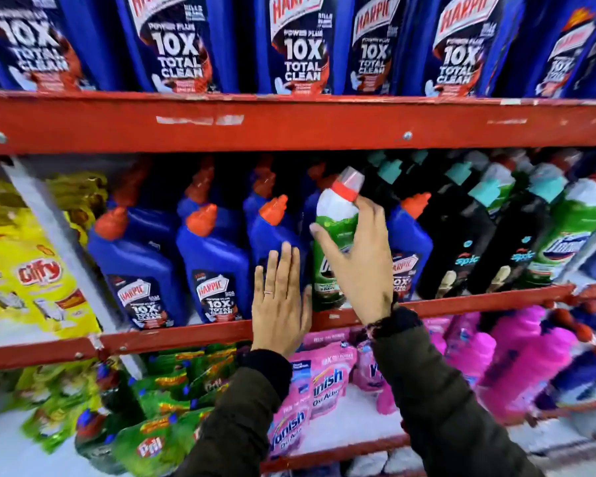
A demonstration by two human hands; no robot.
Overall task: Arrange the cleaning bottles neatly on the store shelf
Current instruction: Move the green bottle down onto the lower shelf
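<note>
At the frame centre, the right hand (356, 256) holds the green bottle (334, 242) by its upper part, while the left hand (279, 301), open and flat, presses a blue bottle (272, 235) beside it.

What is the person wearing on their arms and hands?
Both arms are in dark olive-brown jacket sleeves with black knitted cuffs at the wrists. The hands are bare, without gloves. The left hand has a thin ring on one finger; the right hand shows no ring.
</note>
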